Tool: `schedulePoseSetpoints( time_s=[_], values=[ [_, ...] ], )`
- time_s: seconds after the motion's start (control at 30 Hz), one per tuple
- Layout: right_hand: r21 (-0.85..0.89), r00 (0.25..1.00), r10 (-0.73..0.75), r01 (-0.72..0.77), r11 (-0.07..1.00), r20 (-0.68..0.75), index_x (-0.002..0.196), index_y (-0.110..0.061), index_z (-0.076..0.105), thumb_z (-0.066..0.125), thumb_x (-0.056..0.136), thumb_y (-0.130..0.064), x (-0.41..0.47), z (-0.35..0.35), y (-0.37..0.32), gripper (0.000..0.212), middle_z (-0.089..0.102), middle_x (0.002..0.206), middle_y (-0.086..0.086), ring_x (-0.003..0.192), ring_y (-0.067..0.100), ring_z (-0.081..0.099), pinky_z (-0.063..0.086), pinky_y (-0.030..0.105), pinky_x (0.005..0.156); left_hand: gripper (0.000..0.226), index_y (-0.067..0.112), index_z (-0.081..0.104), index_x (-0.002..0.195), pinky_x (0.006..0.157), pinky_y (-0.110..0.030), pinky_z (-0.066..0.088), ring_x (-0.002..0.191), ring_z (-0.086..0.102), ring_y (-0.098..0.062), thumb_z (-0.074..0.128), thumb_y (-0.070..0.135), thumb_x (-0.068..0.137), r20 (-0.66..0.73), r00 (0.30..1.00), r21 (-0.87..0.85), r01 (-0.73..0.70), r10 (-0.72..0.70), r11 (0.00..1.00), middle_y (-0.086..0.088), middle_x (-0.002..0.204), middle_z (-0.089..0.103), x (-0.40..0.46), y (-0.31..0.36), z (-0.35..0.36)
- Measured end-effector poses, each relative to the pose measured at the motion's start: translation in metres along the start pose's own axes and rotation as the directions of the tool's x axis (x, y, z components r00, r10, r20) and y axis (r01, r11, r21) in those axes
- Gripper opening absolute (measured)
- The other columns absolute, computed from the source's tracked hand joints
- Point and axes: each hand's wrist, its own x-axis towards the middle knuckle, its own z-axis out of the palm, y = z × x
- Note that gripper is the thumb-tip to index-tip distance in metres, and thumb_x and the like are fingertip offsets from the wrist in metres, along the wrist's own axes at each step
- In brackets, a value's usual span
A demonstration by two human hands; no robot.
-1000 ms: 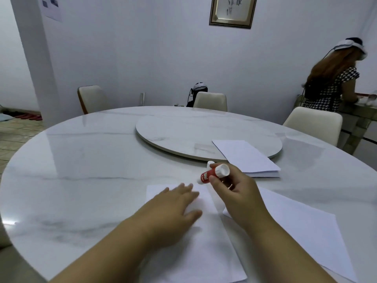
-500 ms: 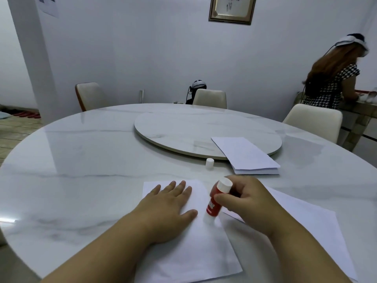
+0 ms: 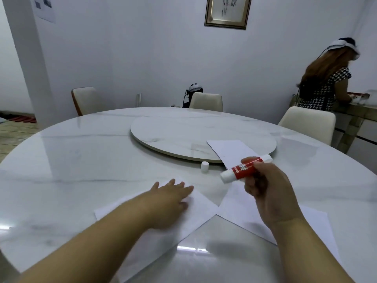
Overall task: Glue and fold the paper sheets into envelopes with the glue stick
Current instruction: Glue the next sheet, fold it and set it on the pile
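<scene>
My right hand (image 3: 269,190) grips a red and white glue stick (image 3: 243,169), lifted off the table and lying nearly level, its uncapped end pointing left. My left hand (image 3: 169,198) rests flat, fingers spread, on a white paper sheet (image 3: 200,209) turned at an angle on the marble table (image 3: 81,160). A second white sheet (image 3: 244,209) lies under my right forearm. The small white glue cap (image 3: 204,167) stands on the table beyond the sheets. A folded white paper stack (image 3: 228,150) lies partly on the round turntable (image 3: 183,135).
Cream chairs stand around the far side of the table (image 3: 206,102) (image 3: 308,123) (image 3: 83,101). A person in a black and white patterned top (image 3: 326,86) stands at a counter at the right, facing away. A framed picture (image 3: 226,12) hangs on the wall.
My right hand has lifted the glue stick off the sheet and tipped it to nearly level. The sheet under my left hand has turned to an angle.
</scene>
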Motion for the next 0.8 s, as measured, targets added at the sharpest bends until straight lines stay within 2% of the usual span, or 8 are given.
schedulePoseSetpoints(
  time_s=[0.1, 0.17, 0.3, 0.4, 0.5, 0.57, 0.7, 0.8],
  values=[
    [-0.281, 0.996, -0.083, 0.091, 0.955, 0.039, 0.091, -0.021, 0.074, 0.056, 0.090, -0.007, -0.004, 0.008, 0.007, 0.024, 0.066, 0.066, -0.001, 0.055, 0.010, 0.049, 0.039, 0.016, 0.048, 0.059, 0.032, 0.002, 0.149, 0.119, -0.046, -0.005, 0.147, -0.011, -0.023, 0.026, 0.044, 0.097, -0.026, 0.999, 0.062, 0.043, -0.042, 0.997, 0.006, 0.161, -0.006, -0.008, 0.010, 0.023],
    [-0.396, 0.986, -0.102, 0.146, 0.906, 0.130, 0.092, -0.030, 0.073, 0.060, 0.089, -0.007, -0.006, 0.014, 0.011, 0.026, 0.073, 0.075, -0.010, 0.062, 0.004, 0.058, 0.044, 0.013, 0.054, 0.057, 0.043, 0.010, 0.146, 0.119, -0.040, -0.009, 0.146, -0.011, -0.012, 0.033, 0.042, 0.094, 0.016, 0.999, -0.038, -0.046, 0.047, 0.998, 0.016, 0.159, -0.004, -0.015, 0.008, 0.024],
    [-0.605, 0.975, 0.001, 0.138, 0.784, 0.224, 0.095, -0.033, 0.071, 0.065, 0.086, -0.020, -0.011, 0.024, 0.020, 0.017, 0.074, 0.085, -0.020, 0.069, 0.019, 0.057, 0.046, 0.017, 0.065, 0.062, 0.044, 0.004, 0.146, 0.119, -0.036, -0.008, 0.145, -0.011, -0.004, 0.030, 0.055, 0.091, -0.146, 0.989, -0.050, -0.032, 0.024, 0.998, 0.019, 0.158, -0.004, -0.023, 0.009, 0.032],
    [-0.699, 0.963, 0.098, 0.111, 0.706, 0.251, 0.093, -0.032, 0.070, 0.065, 0.085, -0.029, -0.011, 0.028, 0.025, 0.010, 0.072, 0.089, -0.020, 0.065, 0.008, 0.054, 0.046, 0.019, 0.064, 0.067, 0.041, -0.005, 0.147, 0.119, -0.038, -0.008, 0.145, -0.015, -0.008, 0.023, 0.062, 0.089, -0.125, 0.992, 0.031, 0.003, 0.001, 1.000, 0.018, 0.157, -0.012, -0.023, 0.010, 0.040],
    [-0.721, 0.952, 0.117, 0.130, 0.681, 0.283, 0.085, -0.027, 0.068, 0.063, 0.080, -0.031, -0.013, 0.027, 0.020, 0.008, 0.075, 0.086, -0.009, 0.079, 0.022, 0.064, 0.051, 0.038, 0.076, 0.068, 0.042, -0.006, 0.146, 0.119, -0.038, -0.008, 0.145, -0.015, -0.007, 0.023, 0.064, 0.088, -0.119, 0.993, 0.025, 0.014, -0.011, 1.000, 0.019, 0.157, -0.013, -0.022, 0.007, 0.039],
    [-0.712, 0.946, 0.105, 0.155, 0.685, 0.308, 0.079, -0.022, 0.069, 0.060, 0.072, -0.032, -0.015, 0.023, 0.013, 0.015, 0.074, 0.080, -0.002, 0.078, 0.025, 0.065, 0.052, 0.043, 0.076, 0.068, 0.043, -0.007, 0.146, 0.119, -0.037, -0.009, 0.144, -0.016, -0.007, 0.022, 0.064, 0.088, -0.126, 0.992, 0.020, 0.010, -0.007, 1.000, 0.019, 0.157, -0.013, -0.022, 0.007, 0.039],
    [-0.665, 0.890, 0.223, 0.113, 0.738, 0.398, 0.071, -0.002, 0.068, 0.059, 0.055, -0.033, -0.015, 0.014, 0.003, 0.036, 0.064, 0.070, 0.023, 0.057, 0.015, 0.052, 0.042, 0.032, 0.055, 0.069, 0.042, -0.004, 0.147, 0.119, -0.036, -0.009, 0.144, -0.015, -0.006, 0.025, 0.063, 0.088, -0.129, 0.992, 0.012, 0.007, -0.005, 1.000, 0.019, 0.157, -0.011, -0.022, 0.005, 0.037],
    [-0.611, 0.763, 0.391, 0.007, 0.791, 0.515, 0.070, -0.002, 0.072, 0.062, 0.056, -0.023, -0.013, 0.005, -0.004, 0.028, 0.065, 0.059, 0.013, 0.048, 0.014, 0.053, 0.040, 0.021, 0.047, 0.069, 0.041, -0.002, 0.147, 0.119, -0.036, -0.009, 0.145, -0.014, -0.006, 0.026, 0.062, 0.088, -0.140, 0.990, 0.003, 0.005, -0.004, 1.000, 0.019, 0.157, -0.010, -0.023, 0.005, 0.038]
  ],
)
